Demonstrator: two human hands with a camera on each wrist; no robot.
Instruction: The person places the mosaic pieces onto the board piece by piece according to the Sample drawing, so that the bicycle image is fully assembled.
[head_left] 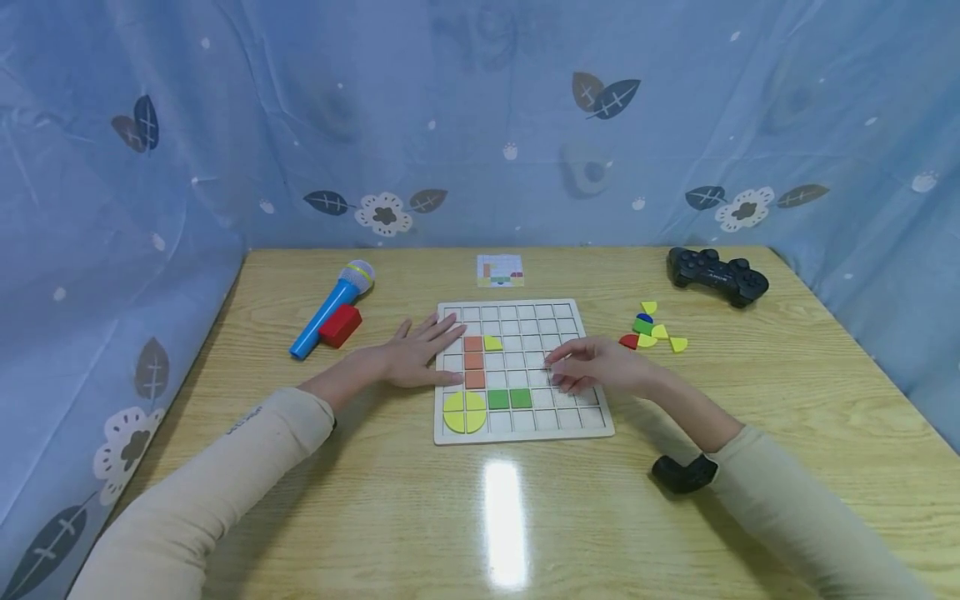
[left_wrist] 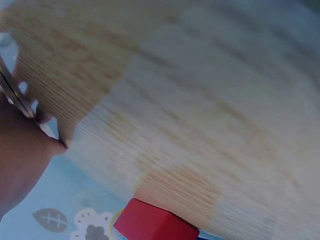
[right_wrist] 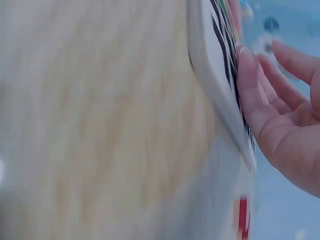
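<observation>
A white grid board (head_left: 525,439) lies on the table. My left hand (head_left: 420,354) rests with spread fingers on its left edge. In its left columns sit orange squares (head_left: 473,361), a yellow quarter-round piece (head_left: 492,342), green squares (head_left: 498,399) and a yellow disc of quarter pieces (head_left: 455,422). My right hand (head_left: 596,365) is over the board's right side, fingers loosely bent, nothing visible between them. In the right wrist view, the thumb (right_wrist: 248,75) is right at the board's face (right_wrist: 215,55). The left wrist view shows part of the left hand (left_wrist: 22,150) at the board's edge.
A small pattern card (head_left: 500,271) lies behind the board. Several loose pieces, among them a green one (head_left: 642,327) and a red one (head_left: 628,341), lie to its right, before a black game controller (head_left: 717,276). Leftward are a blue toy microphone (head_left: 326,315) and a red block (head_left: 341,326).
</observation>
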